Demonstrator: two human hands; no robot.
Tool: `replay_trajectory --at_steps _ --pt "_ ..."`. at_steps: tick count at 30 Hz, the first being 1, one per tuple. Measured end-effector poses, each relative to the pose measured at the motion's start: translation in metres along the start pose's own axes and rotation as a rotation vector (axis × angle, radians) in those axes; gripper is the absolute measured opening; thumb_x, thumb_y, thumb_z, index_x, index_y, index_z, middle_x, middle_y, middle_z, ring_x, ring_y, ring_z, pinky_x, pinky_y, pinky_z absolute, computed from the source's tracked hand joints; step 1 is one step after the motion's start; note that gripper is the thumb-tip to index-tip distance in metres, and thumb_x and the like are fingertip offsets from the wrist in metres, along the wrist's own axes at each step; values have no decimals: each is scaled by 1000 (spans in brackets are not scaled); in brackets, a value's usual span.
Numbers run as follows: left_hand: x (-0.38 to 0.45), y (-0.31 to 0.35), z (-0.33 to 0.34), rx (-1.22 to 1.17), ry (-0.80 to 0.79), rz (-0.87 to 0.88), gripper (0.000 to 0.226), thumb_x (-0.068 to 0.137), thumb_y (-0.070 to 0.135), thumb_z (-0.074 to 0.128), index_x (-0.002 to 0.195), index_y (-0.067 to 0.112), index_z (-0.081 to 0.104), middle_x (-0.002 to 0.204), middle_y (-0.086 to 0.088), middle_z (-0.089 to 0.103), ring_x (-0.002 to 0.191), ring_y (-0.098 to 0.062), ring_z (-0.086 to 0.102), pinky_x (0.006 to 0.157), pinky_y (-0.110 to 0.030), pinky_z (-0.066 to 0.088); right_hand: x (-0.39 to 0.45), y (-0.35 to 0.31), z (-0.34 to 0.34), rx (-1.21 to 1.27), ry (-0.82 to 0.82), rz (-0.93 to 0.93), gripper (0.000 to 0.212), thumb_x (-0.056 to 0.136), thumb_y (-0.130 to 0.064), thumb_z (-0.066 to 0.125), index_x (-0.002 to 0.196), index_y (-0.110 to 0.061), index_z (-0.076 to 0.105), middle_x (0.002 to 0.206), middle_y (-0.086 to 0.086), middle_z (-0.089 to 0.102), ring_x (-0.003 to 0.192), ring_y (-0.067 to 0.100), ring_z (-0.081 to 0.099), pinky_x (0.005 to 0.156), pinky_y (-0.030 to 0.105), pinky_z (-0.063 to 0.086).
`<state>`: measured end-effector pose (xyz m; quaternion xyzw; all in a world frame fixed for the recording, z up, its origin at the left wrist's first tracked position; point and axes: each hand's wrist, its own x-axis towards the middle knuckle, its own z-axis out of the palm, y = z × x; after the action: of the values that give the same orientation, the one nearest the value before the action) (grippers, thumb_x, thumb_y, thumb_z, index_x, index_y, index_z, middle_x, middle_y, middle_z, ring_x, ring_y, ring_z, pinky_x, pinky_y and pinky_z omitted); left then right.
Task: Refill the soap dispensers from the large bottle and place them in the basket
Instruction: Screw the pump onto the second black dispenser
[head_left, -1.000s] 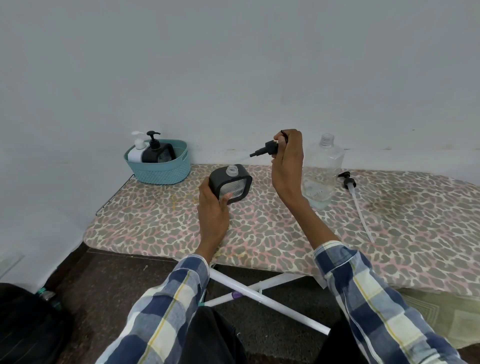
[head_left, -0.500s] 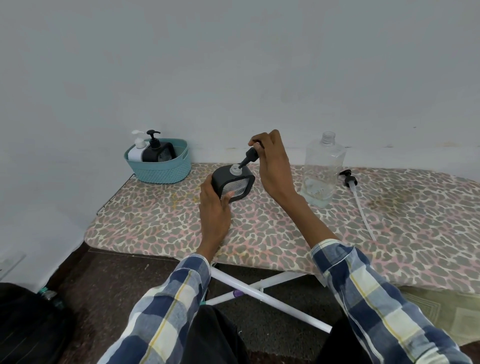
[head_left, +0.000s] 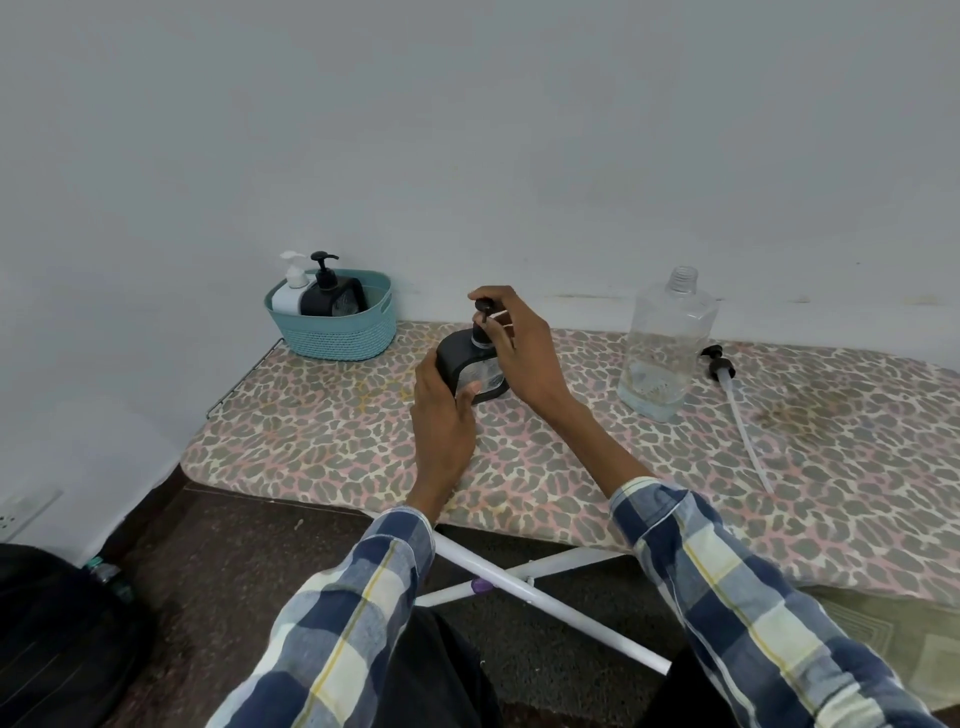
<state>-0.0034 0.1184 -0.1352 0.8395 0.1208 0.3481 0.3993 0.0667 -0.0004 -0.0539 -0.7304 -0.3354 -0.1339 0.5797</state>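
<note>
Board: an ironing board (head_left: 597, 457) with a leopard-print cover, set against the wall, its white crossed legs (head_left: 524, 577) showing underneath.
Wall: plain pale grey wall (head_left: 467, 130).
Floor: dark floor (head_left: 234, 561).
Corner: a black bag (head_left: 57, 634) at lower left, a bottle cap poking out beside it.
Socket: a white wall socket (head_left: 23, 512) low at the left edge.

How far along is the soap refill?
Done: a white dispenser and a black one stand in the basket. In hand: left hand holds the third dispenser; right hand fits its pump. Left: put it in the basket; the big bottle stands open, its pump beside it.
</note>
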Motion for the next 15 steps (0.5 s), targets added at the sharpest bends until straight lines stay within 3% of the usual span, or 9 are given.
replay_trajectory --at_steps 4,6,9,12,15 --pt "-2 1 -2 -21 4 -42 75 98 60 45 157 16 35 146 -7 54 123 -25 62 99 -48 56 0 -2 8 95 -11 39 28 109 -10 56 136 -15 62 116 0 73 101 3 71 82 8 53" --pt "-1 -1 0 0 4 -69 63 108 45 59 157 16 33 148 -8 54 124 -28 62 101 -51 56 1 -4 9 108 -21 57 30 108 -8 57 137 -15 61 121 -3 73 108 1 70 87 9 53" --pt "0 -2 2 25 -1 -116 60 106 25 62 158 16 32 151 -9 53 128 -32 61 105 -55 54 3 -4 8 108 -67 72 32 107 -7 57 138 -15 61 125 1 73 117 6 69 94 12 54" --pt "1 -1 1 33 -11 -136 63 107 25 62 159 14 31 153 -11 52 130 -35 61 106 -57 53 5 -2 5 126 -127 85 34 108 -4 55 140 -11 61 129 6 73 125 13 69 104 25 56" --pt "0 0 1 36 -8 -136 64 107 24 62 160 13 30 154 -12 51 131 -35 60 106 -57 54 7 1 1 163 -140 116 34 107 -3 57 140 -9 61 125 9 75 121 14 72 100 21 56"
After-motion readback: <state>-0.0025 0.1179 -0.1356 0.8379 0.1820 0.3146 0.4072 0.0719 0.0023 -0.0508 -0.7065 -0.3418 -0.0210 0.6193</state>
